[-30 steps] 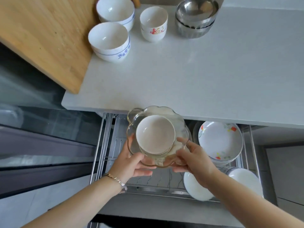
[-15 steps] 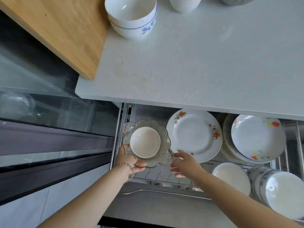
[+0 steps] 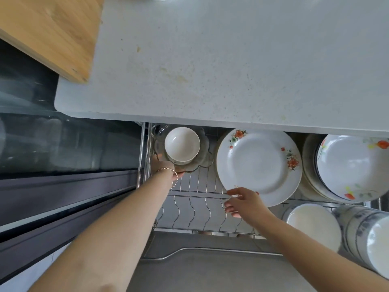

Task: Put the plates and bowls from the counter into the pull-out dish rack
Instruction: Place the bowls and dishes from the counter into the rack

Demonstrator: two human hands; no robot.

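Note:
A scalloped glass dish (image 3: 203,159) with a small white bowl (image 3: 182,144) nested in it sits at the back left corner of the pull-out wire dish rack (image 3: 197,204), partly under the counter edge. My left hand (image 3: 166,167) grips the dish's near left rim. My right hand (image 3: 244,202) hovers free over the rack with relaxed fingers, just in front of a flowered white plate (image 3: 259,165).
More flowered plates (image 3: 353,167) stand at the rack's right, with white bowls (image 3: 313,226) and stacked blue-patterned bowls (image 3: 366,239) in front. The white counter (image 3: 231,60) overhangs the rack; a wooden board (image 3: 48,32) lies at its left. The drawer front (image 3: 210,268) is nearest me.
The glass dish with the white bowl has moved down and back into the rack's far left corner. My right hand has let go of it and pulled back.

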